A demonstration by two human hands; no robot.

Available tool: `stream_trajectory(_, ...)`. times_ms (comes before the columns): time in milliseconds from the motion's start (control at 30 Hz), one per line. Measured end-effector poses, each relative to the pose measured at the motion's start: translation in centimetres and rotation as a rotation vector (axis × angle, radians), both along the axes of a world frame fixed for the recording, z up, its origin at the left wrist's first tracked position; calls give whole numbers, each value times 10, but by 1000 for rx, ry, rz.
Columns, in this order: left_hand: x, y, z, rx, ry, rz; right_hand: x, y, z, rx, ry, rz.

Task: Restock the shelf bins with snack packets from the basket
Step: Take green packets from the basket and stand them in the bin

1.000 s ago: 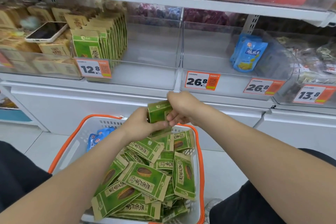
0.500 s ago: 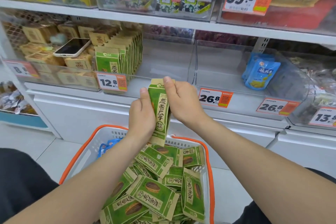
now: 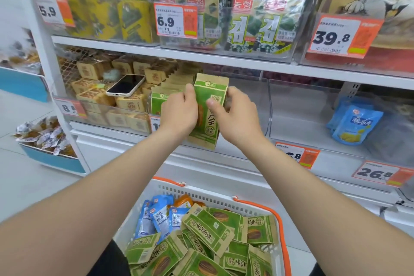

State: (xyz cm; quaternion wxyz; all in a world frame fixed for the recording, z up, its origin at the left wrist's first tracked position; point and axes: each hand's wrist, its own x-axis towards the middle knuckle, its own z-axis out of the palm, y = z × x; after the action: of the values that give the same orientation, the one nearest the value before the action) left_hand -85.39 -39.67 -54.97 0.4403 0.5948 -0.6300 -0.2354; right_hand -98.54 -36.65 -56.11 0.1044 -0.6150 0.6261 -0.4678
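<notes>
Left hand (image 3: 179, 114) and right hand (image 3: 235, 116) hold green packet (image 3: 210, 105) upright.

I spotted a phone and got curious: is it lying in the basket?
No, the phone lies on brown packets in a shelf bin; the basket below holds green packets and blue ones.

A second earlier the green packet (image 3: 210, 89) sat low over the basket (image 3: 201, 194), just above the loose pile, held between both hands. The left hand (image 3: 179, 116) and right hand (image 3: 238, 121) then lifted it. Half a second back it stood upright before the shelf edge, and it ended at the front of the clear bin (image 3: 248, 89), just beside the row of standing green packets (image 3: 160, 101), its printed face turned outward. The view tipped upward too, and the basket sank to the bottom edge.
</notes>
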Motion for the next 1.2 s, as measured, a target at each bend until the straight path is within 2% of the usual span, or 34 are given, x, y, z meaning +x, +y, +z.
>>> stream_trajectory(133,22,-32,10,47,-8,107,-3,-12,7,-202,39,16)
stream_trajectory(300,42,-50,-11,185,-75,133,0,-30,-5,-158,110,121)
stream_trajectory(367,47,-55,-14,146,-221,157,3,-41,-13,-99,108,140)
stream_trajectory(467,53,-57,-16,90,-591,217,7,-56,-21,3,37,184)
stream_trajectory(533,53,-57,-18,109,-707,207,8,-65,-24,27,10,184)
stream_trajectory(700,59,-58,-17,156,-727,100,6,-78,-15,47,-1,204)
stream_trajectory(800,58,-51,-17,103,-774,88,5,-83,-17,82,148,116)
stream_trajectory(900,53,-51,-18,-59,-741,186,2,-85,-26,127,200,-4)
stream_trajectory(967,46,-56,-22,-241,-725,242,1,-86,-30,172,213,-33)
stream_trajectory(1033,39,-62,-27,-319,-725,239,-1,-92,-32,223,217,-38)
stream_trajectory(1200,28,-78,-37,-238,-728,202,-2,-114,-34,378,123,-9)
